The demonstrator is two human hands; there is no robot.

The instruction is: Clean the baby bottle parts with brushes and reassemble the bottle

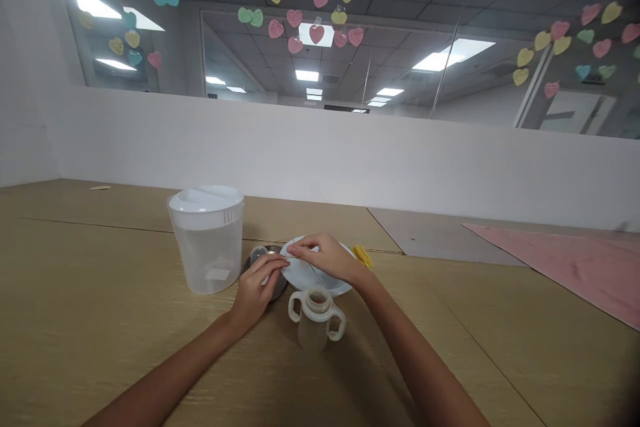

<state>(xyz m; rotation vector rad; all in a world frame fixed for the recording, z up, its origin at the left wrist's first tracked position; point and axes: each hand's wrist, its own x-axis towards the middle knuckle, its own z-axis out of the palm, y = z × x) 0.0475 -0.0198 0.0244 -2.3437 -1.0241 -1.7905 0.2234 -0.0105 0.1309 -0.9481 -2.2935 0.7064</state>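
Observation:
My left hand and my right hand meet over a white plate. Both have their fingers pinched together, fingertips almost touching; whatever lies between them is too small to make out. A thin stick-like thing slants across the plate below my right hand. Just in front stands an uncapped, translucent two-handled bottle, upright. Partly behind my left hand is a dark round dish with a small clear domed piece on it.
A clear plastic pitcher with a white lid stands left of my hands. Something yellow lies right of the plate, partly behind my right wrist. A pink sheet covers the table's right side. A white wall bounds the back.

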